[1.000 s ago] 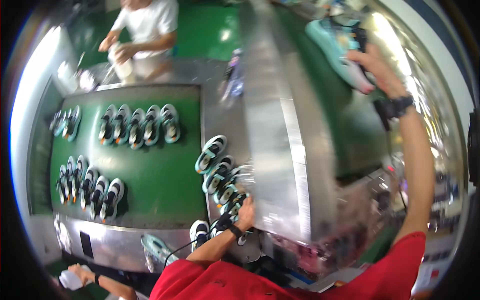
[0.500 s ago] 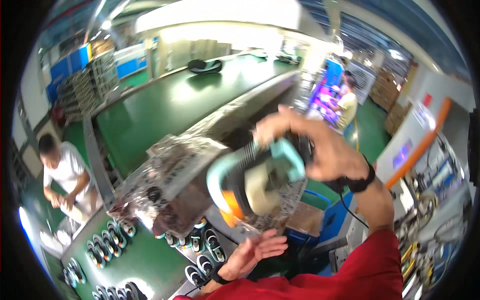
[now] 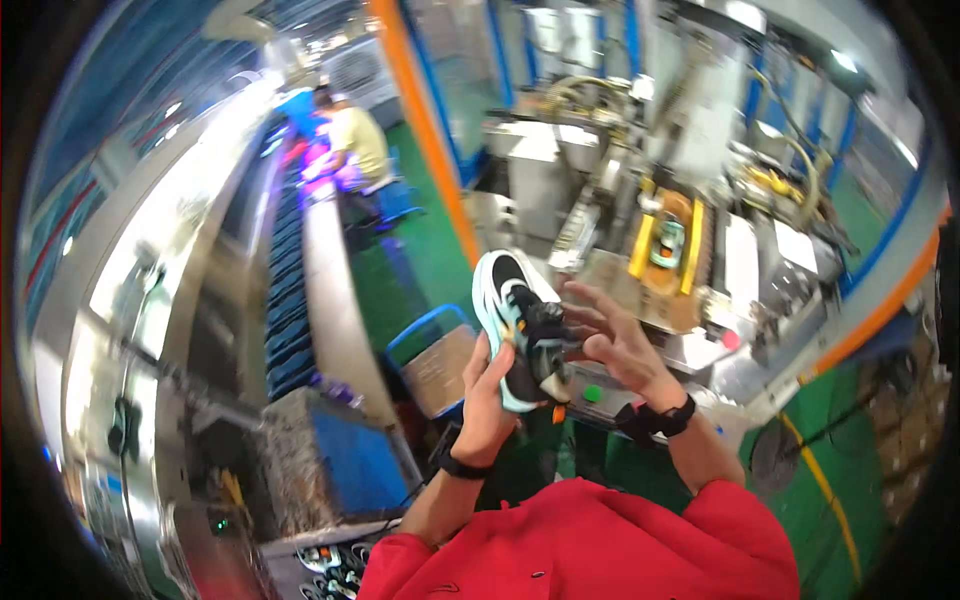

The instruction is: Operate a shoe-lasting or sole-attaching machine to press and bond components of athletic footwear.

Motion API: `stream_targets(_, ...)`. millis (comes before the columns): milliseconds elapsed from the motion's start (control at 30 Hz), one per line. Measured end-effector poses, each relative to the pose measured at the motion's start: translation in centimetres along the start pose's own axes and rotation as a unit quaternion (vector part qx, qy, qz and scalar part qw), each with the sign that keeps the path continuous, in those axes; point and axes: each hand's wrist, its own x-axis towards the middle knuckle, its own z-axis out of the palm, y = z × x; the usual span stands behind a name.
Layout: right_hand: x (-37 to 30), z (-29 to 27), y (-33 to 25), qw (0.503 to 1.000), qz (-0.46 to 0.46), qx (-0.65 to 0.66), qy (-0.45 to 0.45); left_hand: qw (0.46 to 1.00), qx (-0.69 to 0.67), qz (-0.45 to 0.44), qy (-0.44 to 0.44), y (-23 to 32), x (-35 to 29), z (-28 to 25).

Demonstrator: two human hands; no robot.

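A sneaker [image 3: 503, 290], black and white with a pale mint sole and orange accents, is held up in front of me, toe pointing away. My left hand [image 3: 487, 400] is closed around its left side near the heel, thumb over the upper. To the right of the shoe, my right hand [image 3: 622, 345] has its fingers spread, close to the shoe's laces and tongue. Whether those fingertips touch it, I cannot tell. Black bands circle both wrists. Beyond my right hand stands a machine [image 3: 545, 160] with another mint and dark shoe [image 3: 668, 240] lying in its orange-and-yellow holder.
An orange-edged post [image 3: 440, 150] rises left of the machine. On the left runs a conveyor line [image 3: 335, 290], with a person in yellow [image 3: 357, 145] seated farther along it. A blue-handled cart [image 3: 440, 370] stands nearby. Several shoes [image 3: 335, 570] lie at the lower left.
My view has swung right, from the green conveyor belt to the machine. The sneaker, earlier blurred and in my right hand, is now in my left; my right hand has opened beside it.
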Motion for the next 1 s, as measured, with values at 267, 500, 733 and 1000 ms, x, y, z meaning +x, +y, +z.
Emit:
stream_targets(267,-5.3,-17.8,0.3,0.865,-0.051,-0.139,0.479,0.951,0.253,-0.106,-0.139,-18.6,16.3,7.1)
stream_targets(500,-10.5,-22.9,-4.3,0.719,-0.075,-0.272,0.635,0.827,0.557,-0.047,-0.067,-33.7,35.1,7.3)
stream_targets(733,-11.8,-27.1,-5.7,0.608,-0.049,-0.414,0.676,0.742,0.657,-0.127,-0.044,-40.7,40.4,8.1)
stream_targets(1000,1.2,-43.3,-8.6,0.653,0.071,-0.533,0.533,0.918,0.061,-0.386,-0.066,-24.7,29.7,7.0)
